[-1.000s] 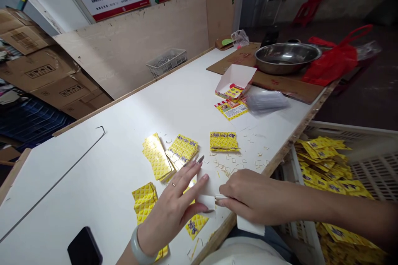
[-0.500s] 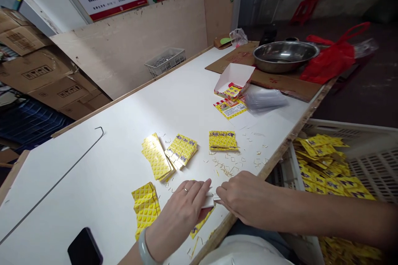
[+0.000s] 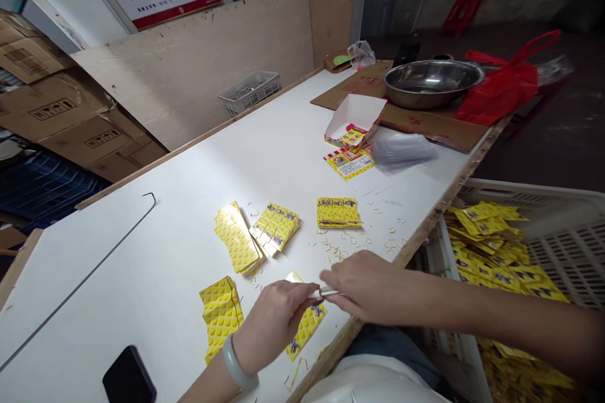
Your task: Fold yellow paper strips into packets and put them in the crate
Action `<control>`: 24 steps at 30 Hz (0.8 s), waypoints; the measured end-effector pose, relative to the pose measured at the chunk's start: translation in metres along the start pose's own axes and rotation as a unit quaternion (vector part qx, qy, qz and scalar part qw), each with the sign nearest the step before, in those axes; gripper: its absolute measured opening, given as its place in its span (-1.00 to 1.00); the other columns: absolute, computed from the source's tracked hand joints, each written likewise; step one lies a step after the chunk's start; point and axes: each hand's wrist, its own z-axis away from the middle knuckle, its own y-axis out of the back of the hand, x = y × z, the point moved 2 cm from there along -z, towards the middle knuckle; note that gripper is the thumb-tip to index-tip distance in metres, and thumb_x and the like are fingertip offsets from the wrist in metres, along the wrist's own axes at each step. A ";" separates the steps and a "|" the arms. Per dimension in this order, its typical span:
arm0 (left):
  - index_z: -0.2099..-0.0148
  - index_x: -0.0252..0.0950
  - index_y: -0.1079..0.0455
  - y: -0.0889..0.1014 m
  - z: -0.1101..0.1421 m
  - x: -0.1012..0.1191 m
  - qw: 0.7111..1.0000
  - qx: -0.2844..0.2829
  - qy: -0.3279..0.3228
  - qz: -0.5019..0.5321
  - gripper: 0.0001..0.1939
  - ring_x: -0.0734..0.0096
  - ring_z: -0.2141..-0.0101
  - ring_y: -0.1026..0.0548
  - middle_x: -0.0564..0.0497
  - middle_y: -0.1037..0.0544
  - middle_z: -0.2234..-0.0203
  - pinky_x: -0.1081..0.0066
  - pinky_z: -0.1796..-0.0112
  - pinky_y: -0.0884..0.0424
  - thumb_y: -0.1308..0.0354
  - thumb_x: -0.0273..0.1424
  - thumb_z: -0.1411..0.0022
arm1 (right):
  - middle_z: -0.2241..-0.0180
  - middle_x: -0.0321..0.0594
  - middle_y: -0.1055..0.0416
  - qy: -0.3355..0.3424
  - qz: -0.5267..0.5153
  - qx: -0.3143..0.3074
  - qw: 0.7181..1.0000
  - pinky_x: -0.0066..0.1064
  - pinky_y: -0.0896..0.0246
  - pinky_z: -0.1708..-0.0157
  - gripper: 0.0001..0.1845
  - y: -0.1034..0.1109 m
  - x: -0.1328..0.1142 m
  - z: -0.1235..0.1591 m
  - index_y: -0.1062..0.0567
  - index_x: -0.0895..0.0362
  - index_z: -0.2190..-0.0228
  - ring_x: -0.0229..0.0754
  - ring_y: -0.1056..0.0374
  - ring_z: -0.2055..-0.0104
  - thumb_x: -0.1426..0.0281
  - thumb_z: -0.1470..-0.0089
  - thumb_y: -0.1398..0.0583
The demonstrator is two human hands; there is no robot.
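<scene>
White piece, low centre of frame, sits between both hands. Left hand: grip pinches its left end. Right hand: grip closes on the other. Yellow card lies beneath, on the surface. Phone rests lower left; steel basin, upper right.

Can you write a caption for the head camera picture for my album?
Left hand and right hand hold something white near yellow cards on a white table.

The left hand (spread wide a second ago) has curled in on a white piece.
</scene>
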 end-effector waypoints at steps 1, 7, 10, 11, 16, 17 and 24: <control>0.20 -0.26 -0.42 -0.001 -0.003 -0.005 0.999 -0.013 0.022 0.046 -0.76 0.37 0.45 -0.43 0.01 -0.52 0.50 0.42 0.39 -0.27 0.08 -0.37 -0.32 | 0.17 0.01 -0.47 -0.009 -0.055 -0.001 0.998 -0.33 -0.23 0.24 -0.53 0.007 0.009 0.001 -0.36 0.20 0.00 -0.01 -0.41 0.16 0.24 -0.08 -0.15; 0.35 -0.37 -0.43 -0.018 -0.013 -0.048 0.874 -0.102 0.144 0.452 -0.63 0.47 0.50 -0.36 0.03 -0.45 0.54 0.48 0.41 -0.26 -0.17 -0.11 -0.12 | -0.25 -0.05 0.03 0.020 -0.402 -0.057 0.914 -0.34 -0.17 -0.01 -0.17 0.031 0.056 0.012 0.12 0.03 -0.26 -0.11 -0.10 -0.20 0.24 -0.08 -0.16; 0.38 -0.39 -0.42 -0.030 -0.012 -0.066 0.811 -0.137 0.167 0.544 -0.63 0.54 0.52 -0.32 0.07 -0.39 0.56 0.50 0.41 -0.28 -0.29 -0.13 -0.01 | -0.16 -0.09 -0.14 0.035 -0.415 -0.023 0.909 -0.37 -0.23 0.05 -0.42 0.022 0.061 0.010 -0.20 0.04 -0.15 -0.16 -0.23 -0.07 0.29 -0.09 -0.14; 0.40 -0.39 -0.41 -0.034 -0.011 -0.071 0.793 -0.144 0.176 0.565 -0.63 0.56 0.54 -0.32 0.08 -0.37 0.57 0.51 0.43 -0.28 -0.30 -0.14 0.01 | -0.09 -0.09 -0.23 0.027 -0.411 0.001 0.911 -0.40 -0.27 0.11 -0.48 0.016 0.062 0.007 -0.28 0.06 -0.09 -0.19 -0.29 0.01 0.28 -0.08 -0.15; 0.33 -0.36 -0.39 -0.056 -0.005 -0.088 0.706 -0.133 0.222 0.659 -0.59 0.48 0.55 -0.43 0.03 -0.45 0.53 0.45 0.44 -0.39 -0.26 -0.07 -0.01 | 0.47 -0.32 -0.32 -0.058 -0.508 0.086 0.855 -0.49 -0.29 0.49 -0.60 -0.033 0.080 -0.018 -0.39 0.19 0.19 -0.32 -0.30 0.47 0.15 -0.04 -0.19; 0.30 -0.36 -0.39 -0.062 -0.004 -0.091 0.695 -0.127 0.235 0.667 -0.56 0.47 0.56 -0.44 0.03 -0.45 0.55 0.44 0.45 -0.40 -0.22 -0.03 -0.04 | 0.50 -0.35 -0.29 -0.072 -0.537 0.090 0.835 -0.50 -0.28 0.53 -0.60 -0.046 0.084 -0.022 -0.37 0.19 0.22 -0.33 -0.29 0.50 0.13 -0.02 -0.19; 0.40 -0.41 -0.36 -0.091 0.000 -0.087 0.639 -0.109 0.313 0.694 -0.26 0.43 0.64 -0.43 -0.04 -0.42 0.67 0.50 0.60 -0.32 0.21 0.22 -0.12 | 0.59 -0.42 -0.28 -0.140 -0.631 0.115 0.754 -0.50 -0.24 0.51 -0.53 -0.102 0.104 -0.024 -0.37 0.17 0.29 -0.38 -0.23 0.58 0.09 0.11 -0.29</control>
